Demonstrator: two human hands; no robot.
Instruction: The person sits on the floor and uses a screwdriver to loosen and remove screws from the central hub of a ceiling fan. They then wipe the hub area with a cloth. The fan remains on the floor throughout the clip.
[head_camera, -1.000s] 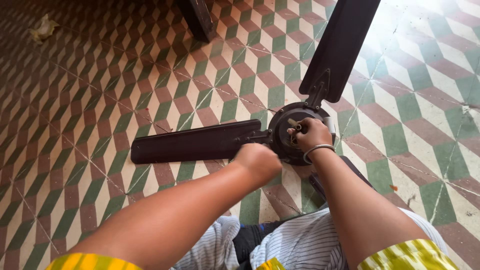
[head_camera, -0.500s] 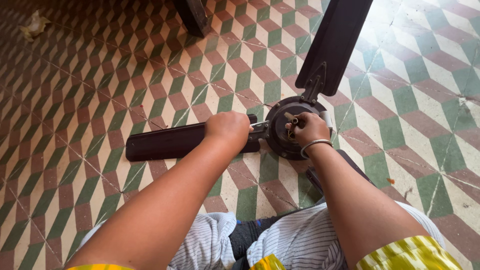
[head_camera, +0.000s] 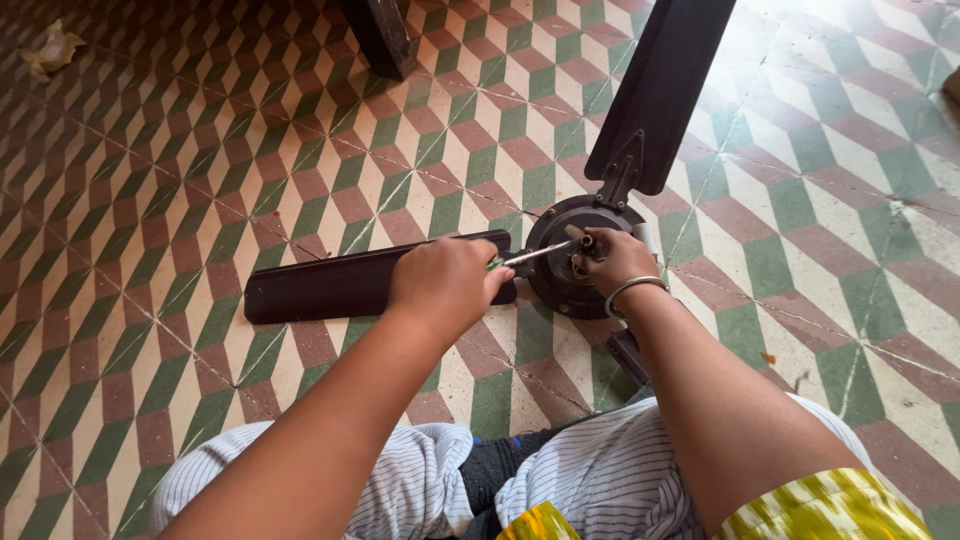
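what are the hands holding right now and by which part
The left hand grips a screwdriver by its handle, shaft pointing at the ceiling fan's motor hub. The right hand rests on the hub's centre.

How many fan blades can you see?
3. One blade lies flat on the floor, left of the motor hub. One blade points up toward the top. A third blade peeks out under the right forearm, mostly hidden.
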